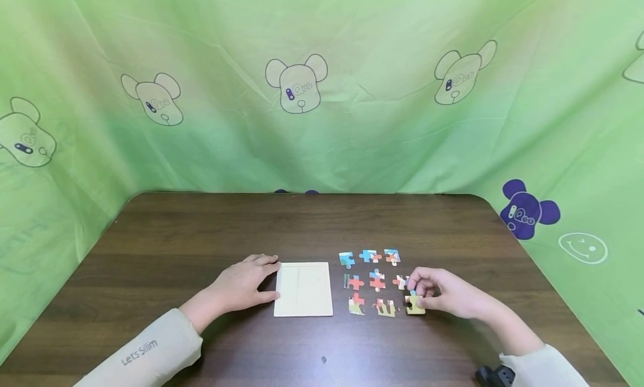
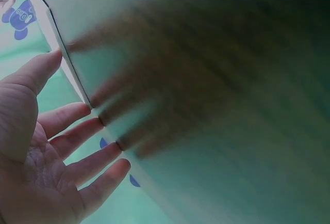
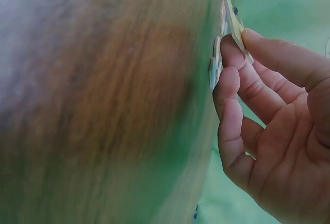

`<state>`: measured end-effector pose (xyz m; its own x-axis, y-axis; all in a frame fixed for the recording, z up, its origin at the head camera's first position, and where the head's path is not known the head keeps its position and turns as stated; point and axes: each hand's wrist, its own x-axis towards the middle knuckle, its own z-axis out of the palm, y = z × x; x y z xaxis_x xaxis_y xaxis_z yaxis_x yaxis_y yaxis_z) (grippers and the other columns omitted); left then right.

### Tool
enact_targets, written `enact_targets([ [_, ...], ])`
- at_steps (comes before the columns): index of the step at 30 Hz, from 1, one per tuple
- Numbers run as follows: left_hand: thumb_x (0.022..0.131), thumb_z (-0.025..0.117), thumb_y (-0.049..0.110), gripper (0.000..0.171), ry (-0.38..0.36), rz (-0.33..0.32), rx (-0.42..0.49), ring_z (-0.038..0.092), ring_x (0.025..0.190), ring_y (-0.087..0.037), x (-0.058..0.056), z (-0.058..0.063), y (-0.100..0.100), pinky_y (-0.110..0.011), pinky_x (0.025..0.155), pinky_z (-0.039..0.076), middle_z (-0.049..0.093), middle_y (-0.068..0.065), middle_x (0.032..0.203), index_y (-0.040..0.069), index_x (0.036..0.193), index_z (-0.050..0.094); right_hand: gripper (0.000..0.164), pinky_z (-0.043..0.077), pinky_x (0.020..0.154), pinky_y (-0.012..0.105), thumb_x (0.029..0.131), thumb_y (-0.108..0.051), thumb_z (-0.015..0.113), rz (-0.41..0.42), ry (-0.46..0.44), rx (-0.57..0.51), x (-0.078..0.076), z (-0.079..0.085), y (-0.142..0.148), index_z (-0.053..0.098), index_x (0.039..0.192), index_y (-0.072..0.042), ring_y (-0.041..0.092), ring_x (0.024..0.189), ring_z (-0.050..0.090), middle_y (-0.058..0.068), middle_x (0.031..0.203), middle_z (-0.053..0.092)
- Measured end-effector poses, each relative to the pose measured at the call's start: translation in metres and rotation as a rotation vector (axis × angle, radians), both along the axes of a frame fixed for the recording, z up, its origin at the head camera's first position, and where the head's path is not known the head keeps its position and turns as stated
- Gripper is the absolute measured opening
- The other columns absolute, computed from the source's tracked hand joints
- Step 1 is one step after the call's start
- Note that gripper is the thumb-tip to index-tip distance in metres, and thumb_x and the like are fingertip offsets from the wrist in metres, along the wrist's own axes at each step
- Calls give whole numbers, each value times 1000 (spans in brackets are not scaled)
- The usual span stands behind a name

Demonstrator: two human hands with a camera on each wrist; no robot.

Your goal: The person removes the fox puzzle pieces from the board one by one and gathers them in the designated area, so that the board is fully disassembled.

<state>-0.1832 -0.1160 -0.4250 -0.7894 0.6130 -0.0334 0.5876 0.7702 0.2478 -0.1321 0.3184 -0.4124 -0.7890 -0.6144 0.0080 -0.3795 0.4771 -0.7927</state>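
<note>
In the head view my right hand [image 1: 443, 291] pinches a yellow-green puzzle piece [image 1: 415, 305] at the lower right of a group of loose pieces. The right wrist view shows that puzzle piece [image 3: 236, 30] tilted between thumb and fingertip, with the other fingers curled below it. My left hand [image 1: 242, 283] rests on the table, its fingertips at the left edge of a pale square puzzle board [image 1: 303, 289]. Its fingers [image 2: 77, 133] are spread and fairly straight in the left wrist view. Beside the right fingers lies a red and white piece [image 1: 401, 282].
Several printed pieces lie in rough rows right of the board, among them a blue piece [image 1: 347, 259], a red piece [image 1: 377, 281] and a striped piece [image 1: 386, 307]. The brown wooden table [image 1: 241, 225] ends at a green printed cloth [image 1: 302, 152]. A black object [image 1: 495, 376] is near the right sleeve.
</note>
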Motion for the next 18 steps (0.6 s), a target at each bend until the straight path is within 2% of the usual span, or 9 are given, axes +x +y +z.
enact_targets([
  [7, 88, 71, 42, 62, 9, 8, -7, 49, 136, -36, -1, -2, -2, -51, 103, 48, 53, -11, 148, 8, 139, 58, 20, 47, 63, 21, 84, 2, 70, -31, 24, 76, 1, -5, -2, 59, 100, -2, -2, 69, 53, -6, 72, 59],
  [18, 89, 70, 43, 62, 8, 10, -26, 49, 137, -37, 2, -3, -2, -51, 103, 49, 52, -10, 149, 10, 140, 57, 21, 46, 60, 21, 83, 1, 71, -84, 89, 135, 4, -6, 0, 61, 101, -3, -4, 68, 50, -10, 75, 57],
])
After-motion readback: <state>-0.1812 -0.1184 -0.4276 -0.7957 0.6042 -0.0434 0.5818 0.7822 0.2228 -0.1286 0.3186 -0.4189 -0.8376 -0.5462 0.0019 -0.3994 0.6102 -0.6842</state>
